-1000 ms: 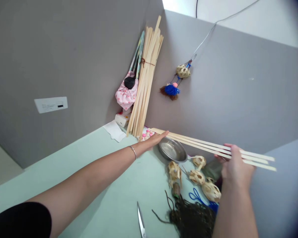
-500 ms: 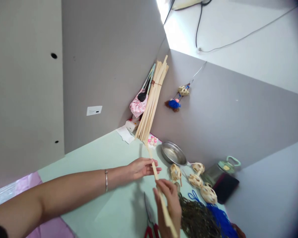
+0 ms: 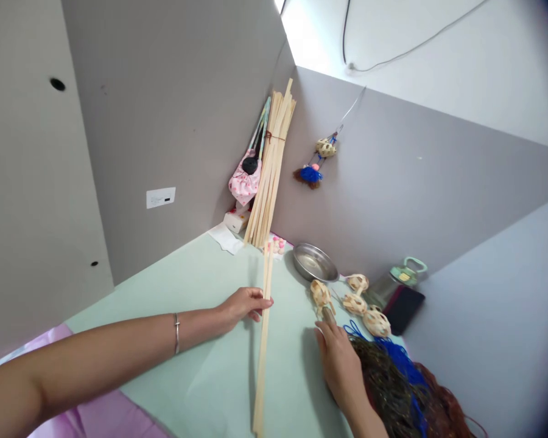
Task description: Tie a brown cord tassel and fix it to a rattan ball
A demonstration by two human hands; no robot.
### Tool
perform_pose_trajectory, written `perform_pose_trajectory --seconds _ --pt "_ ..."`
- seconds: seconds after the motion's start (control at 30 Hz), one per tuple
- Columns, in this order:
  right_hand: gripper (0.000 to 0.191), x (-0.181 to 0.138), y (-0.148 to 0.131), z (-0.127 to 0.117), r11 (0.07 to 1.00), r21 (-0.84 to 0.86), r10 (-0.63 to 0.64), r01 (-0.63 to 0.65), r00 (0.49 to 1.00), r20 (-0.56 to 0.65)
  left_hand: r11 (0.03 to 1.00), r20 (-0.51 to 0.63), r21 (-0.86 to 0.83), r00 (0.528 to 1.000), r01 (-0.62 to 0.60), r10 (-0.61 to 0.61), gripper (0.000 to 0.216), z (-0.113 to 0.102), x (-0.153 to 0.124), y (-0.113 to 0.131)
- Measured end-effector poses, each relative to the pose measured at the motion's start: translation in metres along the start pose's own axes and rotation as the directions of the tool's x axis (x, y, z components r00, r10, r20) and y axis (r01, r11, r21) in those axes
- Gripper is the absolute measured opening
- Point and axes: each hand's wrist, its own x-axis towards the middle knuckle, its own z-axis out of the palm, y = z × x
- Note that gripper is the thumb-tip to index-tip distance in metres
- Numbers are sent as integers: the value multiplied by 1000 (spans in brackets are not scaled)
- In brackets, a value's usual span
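My left hand [image 3: 246,304] pinches a pair of long, pale bamboo strips [image 3: 263,347], which stand nearly upright in view and lie close together. Over the right side of the table, my right hand [image 3: 340,359] has its fingers curled at a short brownish cylindrical object [image 3: 329,315]; most of that object is hidden. Just beyond these fingers sits a woven bamboo ball [image 3: 320,293] with loose strip ends. Dark tinselly yarn [image 3: 383,389] lies beside the right wrist, with blue cord [image 3: 404,362] across it.
A bundle of bamboo strips [image 3: 274,164] leans in the corner beside a pink pouch [image 3: 245,182]. Along the back are a metal pan [image 3: 315,263], more woven balls [image 3: 377,321], a green-lidded bottle [image 3: 404,274] and a phone [image 3: 405,309]. A tasselled ornament [image 3: 325,147] hangs on the wall.
My right hand has let go of the strip and moved right to the brownish object. My left hand has closed on the strips. The red-handled scissors no longer show on the table. The view has shifted.
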Motion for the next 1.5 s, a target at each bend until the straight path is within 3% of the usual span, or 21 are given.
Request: perform_pose_trajectory --seconds 0.07,0.13,0.23,0.33,0.4,0.5,0.6,0.7,0.8,0.87,0.93,0.97,1.07,1.17,1.3,1.4,1.5 --pt "31 5 -27 12 928 336 132 -160 986 106 1000 25 -1 1000 -8 8 41 8 5 -7" --pt "33 5 -55 31 789 566 102 -238 960 262 1000 50 -2 999 -12 12 41 15 7 -12" --pt "38 3 -81 49 598 688 172 -411 904 391 999 97 -25 995 -28 30 40 18 4 -13" --pt "41 3 -78 46 475 718 259 -508 861 438 997 167 -77 986 5 8 45 13 0 -7" --pt "39 4 -67 36 480 717 305 -505 863 403 997 168 -75 986 7 6 51 7 0 0" --pt "39 5 -46 22 579 683 350 -446 892 285 998 136 13 989 -56 53 61 -8 6 11" --pt "48 6 -29 10 584 713 437 -387 891 125 965 221 259 975 -41 -18 52 -27 15 16" --pt "47 5 -26 4 535 756 502 -377 861 74 857 273 509 959 -82 -71 38 -42 20 16" --pt "43 4 -37 8 522 762 449 -383 883 137 785 162 593 981 -181 104 33 -42 18 18" --pt "38 3 -50 17 520 759 389 -391 900 198 837 136 514 981 -188 137 34 -33 14 20" --pt "35 2 -64 28 514 747 355 -422 897 262 956 250 278 968 -88 16 43 -22 10 22" --pt "35 1 -71 33 517 732 343 -445 890 299 989 283 140 959 -55 13 44 -16 9 22" --pt "37 1 -86 41 556 680 344 -479 877 336 996 211 -87 977 -2 20 42 -7 5 17" --pt "39 3 -91 42 559 680 379 -474 876 299 989 168 -139 986 41 -17 41 -7 2 13" --pt "42 5 -89 37 456 747 416 -483 858 301 986 161 -147 986 77 -53 44 -9 1 12" --pt "42 4 -85 31 426 757 350 -495 862 367 992 156 -110 987 58 -40 44 -2 5 12" --pt "37 1 -76 24 456 760 315 -462 883 348 996 195 -76 980 57 -41 47 12 13 14"
